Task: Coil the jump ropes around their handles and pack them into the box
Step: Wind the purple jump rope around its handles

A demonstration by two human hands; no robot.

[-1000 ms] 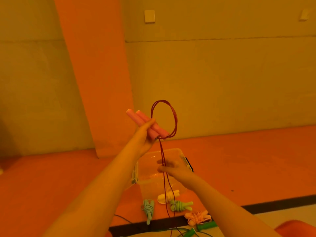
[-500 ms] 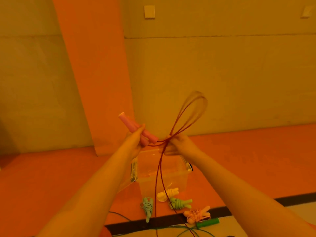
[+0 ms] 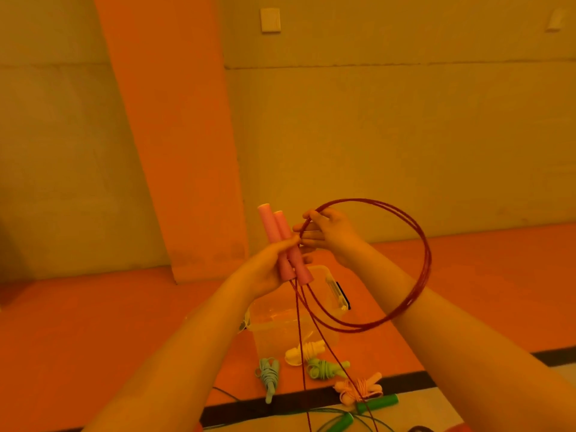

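Note:
My left hand (image 3: 265,269) grips the two pink handles (image 3: 282,244) together, held up at mid-frame and tilted a little left. The dark red rope (image 3: 424,260) forms a wide loop of several strands that passes around my right forearm. My right hand (image 3: 327,233) pinches that loop at its top, just right of the handles. Two rope strands hang from the handles down to the floor. The clear plastic box (image 3: 330,288) stands on the floor below my hands, partly hidden by them.
Coiled ropes lie on the orange floor before the box: a grey-blue one (image 3: 269,378), a pale yellow one (image 3: 304,352), a light green one (image 3: 325,367) and a peach one (image 3: 358,389). An uncoiled rope with green handles (image 3: 378,403) sprawls at the bottom. A wall and orange pillar stand behind.
The handles have swung more upright. My right hand has risen beside them, and the rope loop has widened and now hangs around my right forearm.

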